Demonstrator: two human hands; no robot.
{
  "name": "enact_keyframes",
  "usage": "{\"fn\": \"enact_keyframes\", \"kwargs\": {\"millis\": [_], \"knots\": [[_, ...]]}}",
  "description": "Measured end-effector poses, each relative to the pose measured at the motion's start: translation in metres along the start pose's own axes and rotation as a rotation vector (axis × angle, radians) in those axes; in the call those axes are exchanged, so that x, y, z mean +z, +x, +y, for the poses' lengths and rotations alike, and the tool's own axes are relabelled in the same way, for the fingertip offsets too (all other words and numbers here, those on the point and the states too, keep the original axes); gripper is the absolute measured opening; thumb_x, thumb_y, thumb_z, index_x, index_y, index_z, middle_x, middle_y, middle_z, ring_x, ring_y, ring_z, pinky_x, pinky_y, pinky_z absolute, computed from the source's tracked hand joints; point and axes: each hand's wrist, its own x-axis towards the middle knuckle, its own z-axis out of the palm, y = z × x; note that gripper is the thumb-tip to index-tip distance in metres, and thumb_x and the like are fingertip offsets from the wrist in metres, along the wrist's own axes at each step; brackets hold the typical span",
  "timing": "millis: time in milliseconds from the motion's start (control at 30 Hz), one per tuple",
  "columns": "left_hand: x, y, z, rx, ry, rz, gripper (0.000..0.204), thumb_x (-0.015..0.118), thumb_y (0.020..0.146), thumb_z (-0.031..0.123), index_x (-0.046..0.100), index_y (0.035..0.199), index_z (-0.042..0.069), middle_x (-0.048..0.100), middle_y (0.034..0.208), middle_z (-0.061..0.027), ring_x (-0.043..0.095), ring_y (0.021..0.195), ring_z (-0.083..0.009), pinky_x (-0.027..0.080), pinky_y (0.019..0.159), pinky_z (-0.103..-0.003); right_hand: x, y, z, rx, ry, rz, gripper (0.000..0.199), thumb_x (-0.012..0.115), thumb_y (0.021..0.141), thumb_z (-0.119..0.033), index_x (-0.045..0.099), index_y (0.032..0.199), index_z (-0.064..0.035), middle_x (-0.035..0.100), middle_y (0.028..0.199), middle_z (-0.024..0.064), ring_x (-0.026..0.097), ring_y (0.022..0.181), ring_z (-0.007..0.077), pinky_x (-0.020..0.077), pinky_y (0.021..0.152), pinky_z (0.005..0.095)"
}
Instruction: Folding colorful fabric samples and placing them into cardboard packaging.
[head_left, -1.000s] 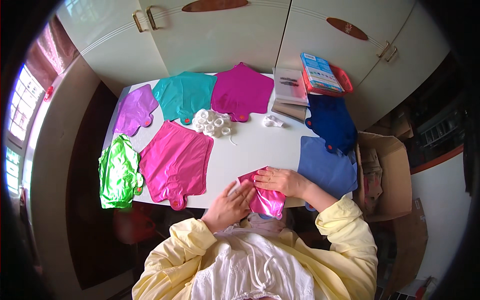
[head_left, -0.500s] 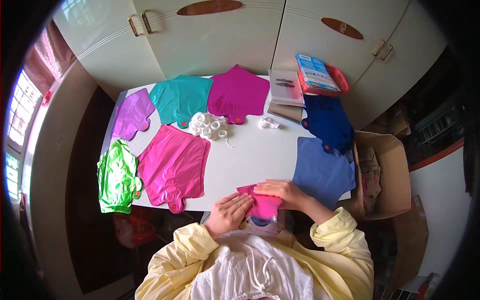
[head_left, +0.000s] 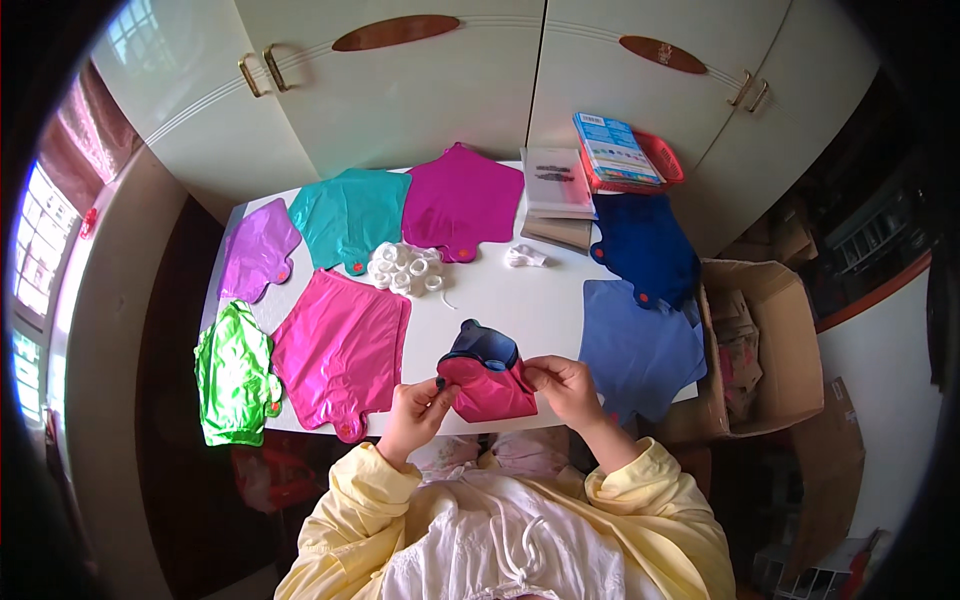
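Between my hands, over the near edge of the white table (head_left: 515, 300), is a small folded foil balloon (head_left: 490, 393), glossy pink toward me and dark blue at its far side. My left hand (head_left: 420, 412) pinches its left edge between thumb and fingers. Its right edge is gripped by my right hand (head_left: 565, 385). Flat pink foil balloons (head_left: 345, 345) lie to the left of my left hand, and flat slate-blue ones (head_left: 640, 345) to the right of my right hand.
White ribbon rolls (head_left: 405, 268) sit mid-table, with a small white bundle (head_left: 527, 257) nearby. Purple, green, teal, magenta and navy (head_left: 650, 240) foil pieces line the edges. A red basket (head_left: 660, 160) with packets stands at the back right, a cardboard box (head_left: 765, 340) at the right.
My hands have gone from lying flat on the folded pink foil to pinching it by its edges. It is lifted away from my body, and its dark blue side now shows more.
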Motion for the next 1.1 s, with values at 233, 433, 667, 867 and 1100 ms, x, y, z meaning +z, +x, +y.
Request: {"fn": "enact_keyframes", "kwargs": {"millis": [233,433,667,867,1100], "knots": [[-0.002,-0.001,0.008,0.005,-0.039,0.007,0.009,0.061,0.088,0.005,0.064,0.083,-0.001,0.040,0.054,0.0018,0.031,0.052,-0.0032,0.029,0.044,-0.024,0.015,-0.001,-0.009,-0.072,0.036,0.089,0.014,0.062,0.086,0.001,0.061,0.100,0.0021,0.067,0.091,0.0047,0.063,0.081,0.0091,0.0509,0.074,0.0223],[0.004,-0.002,0.004,0.035,-0.003,0.037,0.012,0.062,0.087,0.004,0.061,0.076,-0.001,0.038,0.052,-0.0014,0.030,0.050,-0.0049,0.028,0.042,-0.025,0.030,-0.002,-0.003,-0.307,-0.327,0.292,0.015,0.063,0.080,0.009,0.058,0.090,-0.0002,0.063,0.083,0.0053,0.062,0.073,0.0116,0.0510,0.065,0.0247],[0.001,-0.005,0.001,0.035,0.065,0.096,0.020,0.064,0.085,0.004,0.057,0.067,0.000,0.035,0.050,-0.0044,0.028,0.047,-0.0065,0.027,0.040,-0.027,0.025,-0.004,-0.022,-0.326,-0.260,0.121,0.014,0.064,0.079,0.004,0.066,0.091,-0.0006,0.064,0.086,0.0091,0.063,0.075,0.0169,0.0501,0.066,0.0264],[0.001,-0.004,0.004,0.053,0.090,0.105,0.021,0.065,0.085,0.004,0.056,0.066,-0.001,0.034,0.050,-0.0051,0.028,0.047,-0.0068,0.027,0.040,-0.027,0.032,-0.007,-0.020,-0.306,-0.403,0.195,0.015,0.075,0.076,-0.011,0.067,0.081,0.0001,0.065,0.084,0.0094,0.063,0.071,0.0183,0.0495,0.063,0.0274],[-0.003,-0.003,0.013,0.038,0.100,0.068,0.019,0.065,0.084,0.003,0.057,0.068,-0.001,0.032,0.051,-0.0050,0.027,0.048,-0.0068,0.027,0.040,-0.027,0.041,-0.012,-0.010,-0.140,-0.027,0.261,0.015,0.072,0.080,-0.006,0.064,0.091,-0.0003,0.062,0.080,0.0034,0.057,0.070,0.0089,0.0461,0.064,0.0222]]}}
